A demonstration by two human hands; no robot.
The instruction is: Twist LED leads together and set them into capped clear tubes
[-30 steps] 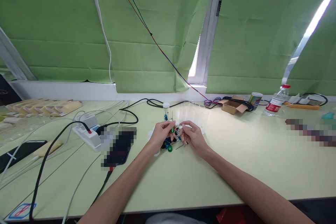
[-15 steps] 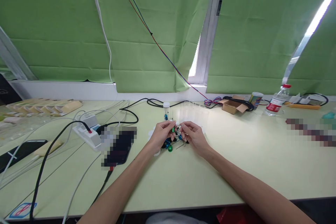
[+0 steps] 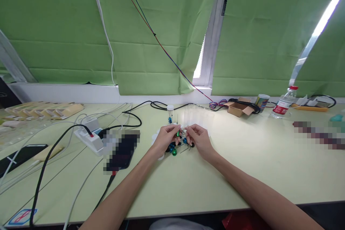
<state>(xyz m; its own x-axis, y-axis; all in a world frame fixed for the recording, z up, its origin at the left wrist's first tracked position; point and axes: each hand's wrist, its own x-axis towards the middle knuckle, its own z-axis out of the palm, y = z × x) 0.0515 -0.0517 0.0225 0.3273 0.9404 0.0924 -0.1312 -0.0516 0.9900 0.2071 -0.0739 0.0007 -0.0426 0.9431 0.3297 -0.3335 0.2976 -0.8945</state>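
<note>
My left hand (image 3: 165,138) and my right hand (image 3: 198,138) meet over the middle of the pale green table (image 3: 242,172). The fingers of both are pinched together around small parts with thin metal legs (image 3: 181,134), one of them green. Too small to name for sure. Under the hands lies a little heap of blue, green and black small parts (image 3: 174,148). Behind the hands stands a small clear vial (image 3: 170,113) with blue pieces inside.
A white power strip (image 3: 90,137) with black and white cables lies at the left, a dark phone (image 3: 122,154) beside it. Another phone (image 3: 18,156) is far left. At the back right are a cardboard box (image 3: 237,109), a cup (image 3: 262,102) and a water bottle (image 3: 284,106).
The right hand's fingers have closed in slightly toward the left hand; otherwise the hands stay in place over the heap of parts.
</note>
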